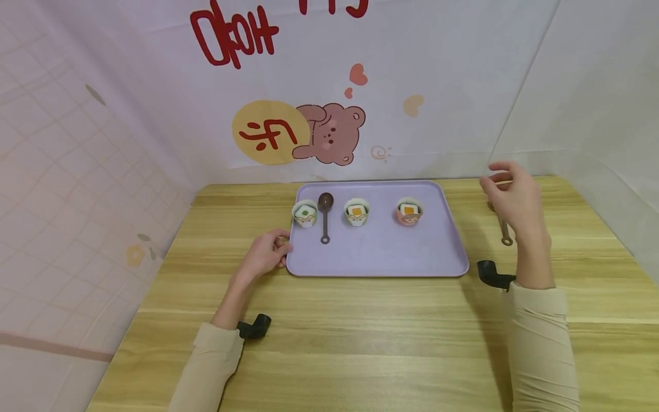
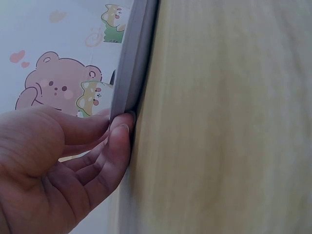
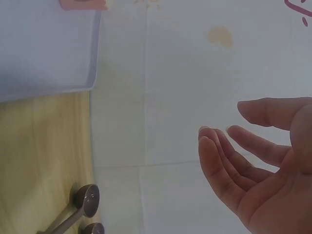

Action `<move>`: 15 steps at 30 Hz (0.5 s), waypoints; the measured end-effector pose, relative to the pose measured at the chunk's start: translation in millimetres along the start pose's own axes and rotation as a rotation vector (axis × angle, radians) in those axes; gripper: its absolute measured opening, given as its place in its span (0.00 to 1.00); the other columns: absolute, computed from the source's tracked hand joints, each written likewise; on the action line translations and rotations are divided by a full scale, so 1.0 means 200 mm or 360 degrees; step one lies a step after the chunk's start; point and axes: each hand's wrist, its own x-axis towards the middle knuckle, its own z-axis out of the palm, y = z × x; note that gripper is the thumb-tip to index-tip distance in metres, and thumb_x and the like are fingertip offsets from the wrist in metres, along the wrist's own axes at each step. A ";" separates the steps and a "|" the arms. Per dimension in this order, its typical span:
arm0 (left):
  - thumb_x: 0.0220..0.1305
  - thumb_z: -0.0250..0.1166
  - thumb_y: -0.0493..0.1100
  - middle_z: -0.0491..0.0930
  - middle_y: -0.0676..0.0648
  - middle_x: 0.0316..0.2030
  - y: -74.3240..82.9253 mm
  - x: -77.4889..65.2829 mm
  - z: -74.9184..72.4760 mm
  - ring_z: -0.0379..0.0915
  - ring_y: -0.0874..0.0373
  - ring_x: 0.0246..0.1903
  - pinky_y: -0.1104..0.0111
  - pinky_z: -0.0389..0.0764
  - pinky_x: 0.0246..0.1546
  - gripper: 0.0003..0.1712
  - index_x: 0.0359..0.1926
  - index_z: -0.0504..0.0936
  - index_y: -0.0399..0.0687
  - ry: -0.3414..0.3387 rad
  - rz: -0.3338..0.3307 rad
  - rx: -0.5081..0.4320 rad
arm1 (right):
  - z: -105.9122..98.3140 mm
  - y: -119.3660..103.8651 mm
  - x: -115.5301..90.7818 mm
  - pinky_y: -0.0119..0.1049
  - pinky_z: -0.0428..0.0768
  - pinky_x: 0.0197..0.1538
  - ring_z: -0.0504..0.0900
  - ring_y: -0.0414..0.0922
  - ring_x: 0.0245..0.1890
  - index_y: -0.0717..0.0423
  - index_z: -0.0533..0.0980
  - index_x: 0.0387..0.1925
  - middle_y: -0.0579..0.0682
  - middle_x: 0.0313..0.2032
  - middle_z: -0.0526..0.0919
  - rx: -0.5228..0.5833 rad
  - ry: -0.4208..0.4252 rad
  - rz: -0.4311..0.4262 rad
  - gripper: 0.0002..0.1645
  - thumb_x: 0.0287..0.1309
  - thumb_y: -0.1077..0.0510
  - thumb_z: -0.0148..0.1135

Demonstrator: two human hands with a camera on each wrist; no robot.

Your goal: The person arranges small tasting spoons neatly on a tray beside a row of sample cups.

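My left hand [image 1: 265, 252] pinches the left rim of a lilac tray [image 1: 370, 257] on the table. In the left wrist view, thumb and fingertips [image 2: 122, 127] meet at the tray's edge. A row of small printed paper cups stands on the tray: a left cup [image 1: 306, 220], a middle cup [image 1: 357, 218] and a pink cup [image 1: 409, 218]. Between the left two lies a brown scoop [image 1: 325, 214]. My right hand [image 1: 517, 200] hovers right of the tray, fingers loosely bent, holding nothing. Below it, partly hidden, is another brown scoop [image 1: 507, 237].
In the right wrist view, a scoop [image 3: 87, 201] and a second scoop bowl [image 3: 93, 228] show on the wooden table [image 1: 360, 343]. The left and middle cups hold white pieces with green and orange centres. A printed white cloth [image 1: 453, 131] hangs behind the table.
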 end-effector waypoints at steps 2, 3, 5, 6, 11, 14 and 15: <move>0.70 0.62 0.31 0.80 0.41 0.30 0.00 0.00 0.00 0.77 0.58 0.20 0.71 0.77 0.22 0.23 0.63 0.73 0.29 0.0001 0.0000 -0.0003 | -0.01 0.02 0.01 0.20 0.76 0.27 0.73 0.20 0.28 0.62 0.69 0.66 0.64 0.51 0.78 -0.0016 0.0000 0.0011 0.30 0.71 0.49 0.55; 0.70 0.62 0.31 0.80 0.41 0.31 0.00 0.00 0.00 0.77 0.58 0.20 0.70 0.78 0.22 0.23 0.63 0.73 0.29 0.0001 0.0000 -0.0003 | -0.01 0.03 0.01 0.19 0.75 0.28 0.72 0.19 0.28 0.62 0.69 0.66 0.65 0.51 0.78 -0.0039 0.0007 0.0012 0.30 0.71 0.48 0.55; 0.70 0.62 0.32 0.80 0.41 0.31 0.00 0.00 0.00 0.77 0.58 0.20 0.70 0.78 0.23 0.23 0.63 0.73 0.29 -0.0001 0.0000 -0.0001 | -0.01 0.05 0.01 0.16 0.72 0.29 0.70 0.18 0.29 0.62 0.70 0.66 0.65 0.51 0.79 -0.0080 0.0023 0.0018 0.30 0.71 0.48 0.55; 0.70 0.62 0.32 0.80 0.41 0.31 0.00 0.00 0.00 0.77 0.58 0.20 0.70 0.78 0.23 0.23 0.63 0.73 0.29 -0.0001 0.0000 -0.0001 | -0.02 0.06 0.02 0.16 0.71 0.30 0.70 0.17 0.29 0.62 0.70 0.66 0.66 0.51 0.79 -0.0090 0.0024 0.0022 0.30 0.71 0.48 0.55; 0.70 0.62 0.32 0.80 0.41 0.31 -0.01 0.00 0.00 0.77 0.58 0.20 0.71 0.78 0.23 0.23 0.63 0.73 0.30 -0.0003 -0.0001 0.0006 | -0.03 0.11 0.02 0.16 0.70 0.31 0.69 0.19 0.30 0.64 0.70 0.67 0.68 0.51 0.79 -0.0109 -0.0011 0.0056 0.31 0.70 0.48 0.55; 0.70 0.62 0.32 0.80 0.41 0.31 -0.01 0.00 0.00 0.77 0.58 0.20 0.71 0.77 0.22 0.22 0.63 0.73 0.29 -0.0005 -0.0001 0.0009 | -0.04 0.14 0.02 0.16 0.70 0.31 0.69 0.19 0.30 0.64 0.68 0.68 0.68 0.52 0.78 -0.0105 -0.0051 0.0101 0.33 0.70 0.47 0.54; 0.70 0.62 0.32 0.80 0.41 0.31 -0.01 0.00 -0.01 0.77 0.58 0.20 0.71 0.77 0.22 0.22 0.63 0.73 0.29 -0.0007 -0.0001 0.0010 | -0.04 0.15 0.02 0.16 0.70 0.31 0.69 0.19 0.30 0.65 0.68 0.68 0.68 0.52 0.78 -0.0104 -0.0064 0.0117 0.34 0.70 0.47 0.54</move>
